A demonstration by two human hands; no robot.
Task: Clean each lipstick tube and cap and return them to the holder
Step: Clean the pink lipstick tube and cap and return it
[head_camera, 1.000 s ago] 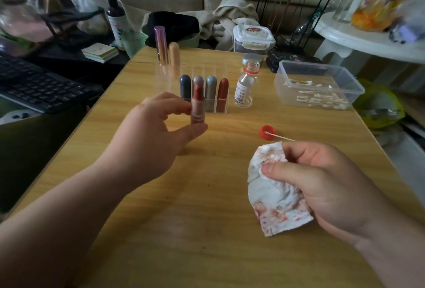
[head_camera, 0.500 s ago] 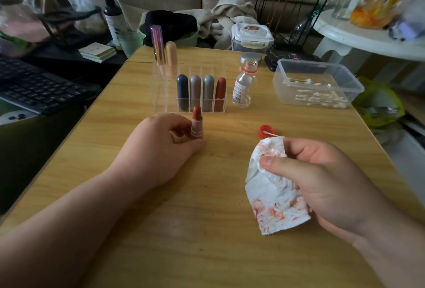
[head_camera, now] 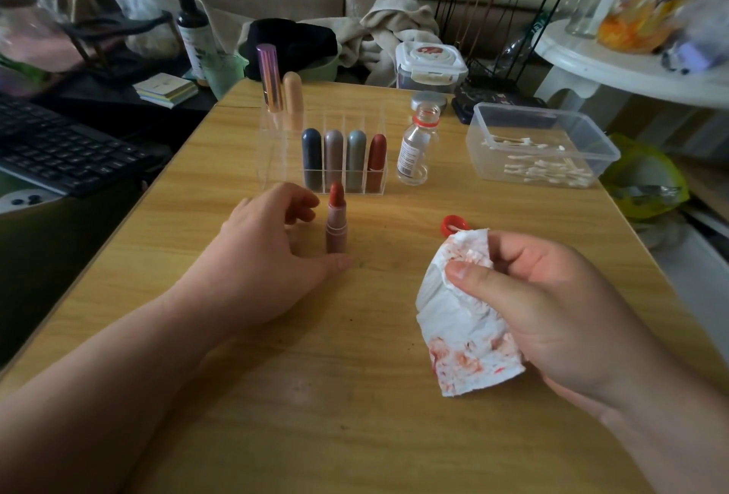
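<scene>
Right hand (head_camera: pixel 552 308): near right, thumb and fingers pinching a red-smeared tissue (head_camera: pixel 461 335).
Left hand (head_camera: pixel 268 253): on the tabletop (head_camera: pixel 315 395), fingers loosely curled, holding nothing, thumb tip at the lipstick's base.
Uncapped lipstick (head_camera: pixel 336 223): upright on the tabletop, just near of the holder.
Red cap (head_camera: pixel 451 224): just beyond the tissue.
Holder (head_camera: pixel 272 162): clear, with four capped lipsticks (head_camera: pixel 333 158) in the front row.
Small bottle (head_camera: pixel 414 146): right of the holder.

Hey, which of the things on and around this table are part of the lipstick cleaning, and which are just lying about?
In the job: uncapped lipstick, clear holder, stained tissue in the right hand, likely the small bottle and swab tub.
Lying about: keyboard, sticky notes, pump bottle, crumpled cloth.
</scene>
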